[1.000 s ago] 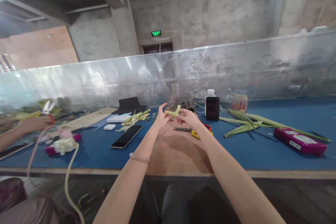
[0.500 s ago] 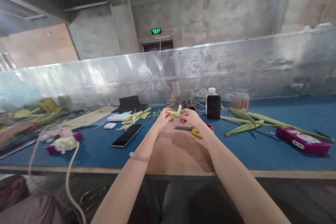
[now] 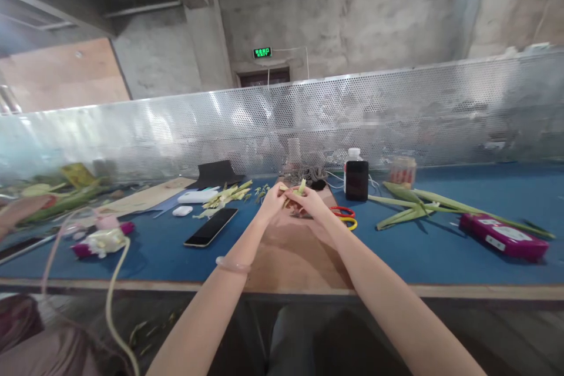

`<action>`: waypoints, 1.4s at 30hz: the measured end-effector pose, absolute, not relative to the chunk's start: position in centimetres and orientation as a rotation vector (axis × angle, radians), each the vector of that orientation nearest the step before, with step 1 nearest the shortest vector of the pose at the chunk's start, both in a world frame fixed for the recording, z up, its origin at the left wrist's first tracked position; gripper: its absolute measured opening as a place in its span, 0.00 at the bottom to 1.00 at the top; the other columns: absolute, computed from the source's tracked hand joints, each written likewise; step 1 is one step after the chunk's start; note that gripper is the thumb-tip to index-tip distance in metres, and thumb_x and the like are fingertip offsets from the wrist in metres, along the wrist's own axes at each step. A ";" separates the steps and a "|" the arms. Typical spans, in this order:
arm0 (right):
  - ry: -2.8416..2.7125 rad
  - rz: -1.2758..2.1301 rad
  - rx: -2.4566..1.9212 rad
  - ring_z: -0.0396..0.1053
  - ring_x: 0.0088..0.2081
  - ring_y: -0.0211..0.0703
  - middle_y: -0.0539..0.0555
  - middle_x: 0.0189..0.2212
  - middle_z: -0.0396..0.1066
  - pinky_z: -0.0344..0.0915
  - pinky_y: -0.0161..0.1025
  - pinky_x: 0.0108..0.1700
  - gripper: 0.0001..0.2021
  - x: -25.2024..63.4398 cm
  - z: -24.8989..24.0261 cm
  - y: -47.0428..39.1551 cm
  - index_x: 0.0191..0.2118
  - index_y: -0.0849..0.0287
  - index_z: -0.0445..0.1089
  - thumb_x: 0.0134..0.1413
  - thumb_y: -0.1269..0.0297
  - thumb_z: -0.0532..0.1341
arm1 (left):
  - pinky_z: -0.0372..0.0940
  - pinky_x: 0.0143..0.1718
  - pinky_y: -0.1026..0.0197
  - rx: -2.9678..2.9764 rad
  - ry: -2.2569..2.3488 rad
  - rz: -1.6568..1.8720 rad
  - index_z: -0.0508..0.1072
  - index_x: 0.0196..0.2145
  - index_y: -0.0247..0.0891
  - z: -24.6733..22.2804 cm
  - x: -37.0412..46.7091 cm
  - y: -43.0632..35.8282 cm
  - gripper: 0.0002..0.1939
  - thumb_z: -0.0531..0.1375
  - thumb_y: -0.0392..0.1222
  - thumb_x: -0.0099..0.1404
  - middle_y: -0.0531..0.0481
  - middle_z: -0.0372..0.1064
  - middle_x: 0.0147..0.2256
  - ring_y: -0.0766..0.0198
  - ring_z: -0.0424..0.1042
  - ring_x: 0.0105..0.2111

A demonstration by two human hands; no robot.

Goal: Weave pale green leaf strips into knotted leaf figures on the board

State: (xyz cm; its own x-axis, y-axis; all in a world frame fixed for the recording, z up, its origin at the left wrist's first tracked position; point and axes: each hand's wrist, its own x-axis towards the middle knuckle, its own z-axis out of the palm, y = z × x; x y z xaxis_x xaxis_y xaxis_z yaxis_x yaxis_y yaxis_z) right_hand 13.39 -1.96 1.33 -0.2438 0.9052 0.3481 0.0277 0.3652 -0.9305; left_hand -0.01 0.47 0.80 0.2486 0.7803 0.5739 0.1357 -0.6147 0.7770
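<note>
A small folded piece of pale green leaf strip point(image 3: 302, 186) is pinched between my two hands over the brown board. My left hand point(image 3: 274, 200) grips its left part with fingers closed. Closed too, my right hand point(image 3: 309, 201) reaches across to the left, its fingertips meeting those of the left hand. Fingers hide most of the folded piece; one short end sticks up above them. Just right of my right wrist lie scissors with red and yellow handles point(image 3: 348, 223), their blades covered by my hand.
Leaf scraps point(image 3: 229, 195), a white case point(image 3: 182, 211) and a flat phone point(image 3: 212, 227) lie left. Rightward are an upright phone point(image 3: 356, 180), a jar point(image 3: 402, 171), long green leaves point(image 3: 403, 207) and a magenta box point(image 3: 502, 236). Another person's hand point(image 3: 30, 209) is far left.
My right hand has shifted left, closing the gap to my left hand and covering more of the leaf strip and the scissor blades. The other person's hand has moved slightly.
</note>
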 end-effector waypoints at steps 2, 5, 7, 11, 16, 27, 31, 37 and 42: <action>-1.549 1.035 -0.872 0.62 0.18 0.32 0.50 0.20 0.66 0.59 0.28 0.15 0.15 13.1 1.2 -1.7 0.31 0.61 0.67 0.42 0.53 0.62 | 0.58 0.21 0.66 1.925 0.833 1.405 0.58 0.26 0.38 0.7 0.1 0.4 0.08 0.50 0.43 0.60 0.57 0.61 0.19 0.68 0.62 0.18; -1.501 1.002 -0.874 0.59 0.17 0.31 0.49 0.19 0.65 0.57 0.28 0.15 0.13 12.8 1.2 -1.4 0.28 0.61 0.65 0.42 0.56 0.62 | 0.58 0.22 0.67 1.921 0.866 1.450 0.58 0.26 0.38 0.9 0.2 0.2 0.11 0.46 0.44 0.63 0.56 0.59 0.21 0.69 0.61 0.19; -1.464 0.981 -0.877 0.58 0.16 0.30 0.48 0.18 0.64 0.56 0.27 0.15 0.11 12.5 1.1 -1.3 0.27 0.61 0.65 0.42 0.59 0.62 | 0.56 0.23 0.67 1.934 0.911 1.485 0.58 0.24 0.37 1.1 0.2 0.1 0.12 0.47 0.45 0.62 0.56 0.56 0.20 0.69 0.59 0.20; -1.416 1.003 -0.865 0.60 0.17 0.31 0.48 0.19 0.64 0.59 0.28 0.16 0.09 12.1 1.0 -1.6 0.30 0.61 0.64 0.43 0.61 0.61 | 0.52 0.23 0.67 1.974 1.002 1.538 0.57 0.21 0.37 1.4 -0.1 -0.2 0.13 0.50 0.45 0.60 0.57 0.54 0.19 0.69 0.55 0.20; -1.398 1.151 -0.777 0.66 0.22 0.36 0.50 0.25 0.68 0.66 0.35 0.24 0.11 12.2 1.1 -2.1 0.35 0.59 0.65 0.44 0.61 0.60 | 0.51 0.24 0.66 2.044 1.011 1.492 0.57 0.19 0.37 1.2 -0.3 -0.1 0.15 0.51 0.46 0.59 0.57 0.53 0.18 0.69 0.54 0.21; -1.341 1.232 -0.693 0.66 0.26 0.32 0.50 0.28 0.69 0.65 0.33 0.30 0.05 12.9 1.3 -1.3 0.34 0.64 0.66 0.49 0.69 0.60 | 0.56 0.26 0.66 2.019 1.004 1.486 0.61 0.20 0.36 1.0 -0.5 0.4 0.16 0.49 0.47 0.60 0.55 0.59 0.19 0.67 0.60 0.22; -1.331 1.232 -0.699 0.66 0.28 0.33 0.50 0.29 0.68 0.66 0.34 0.31 0.05 13.1 1.3 -1.2 0.34 0.65 0.66 0.52 0.69 0.57 | 0.59 0.27 0.65 1.964 0.988 1.522 0.61 0.20 0.36 0.9 -0.5 0.6 0.16 0.47 0.47 0.61 0.54 0.60 0.20 0.66 0.63 0.22; -1.325 1.232 -0.716 0.66 0.29 0.33 0.50 0.30 0.67 0.66 0.35 0.32 0.06 13.4 1.4 -1.0 0.34 0.65 0.66 0.54 0.68 0.56 | 0.62 0.28 0.64 1.920 0.969 1.539 0.58 0.19 0.37 1.2 -0.7 0.5 0.16 0.48 0.47 0.61 0.54 0.59 0.19 0.67 0.64 0.22; -1.304 1.248 -0.750 0.66 0.31 0.34 0.51 0.34 0.67 0.66 0.37 0.33 0.08 13.6 1.1 -0.9 0.37 0.64 0.65 0.55 0.66 0.55 | 0.63 0.26 0.64 1.938 0.966 1.491 0.60 0.20 0.36 0.9 -0.5 0.6 0.16 0.48 0.47 0.61 0.54 0.61 0.19 0.66 0.66 0.22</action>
State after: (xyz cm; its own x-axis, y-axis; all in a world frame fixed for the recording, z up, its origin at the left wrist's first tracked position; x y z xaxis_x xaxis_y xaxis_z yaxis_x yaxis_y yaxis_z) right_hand 13.58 -0.91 1.05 -0.1720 0.9438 0.2823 -0.2402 0.2377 -0.9412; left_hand -0.48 0.64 0.87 0.1450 0.7851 0.6022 0.2288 -0.6187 0.7515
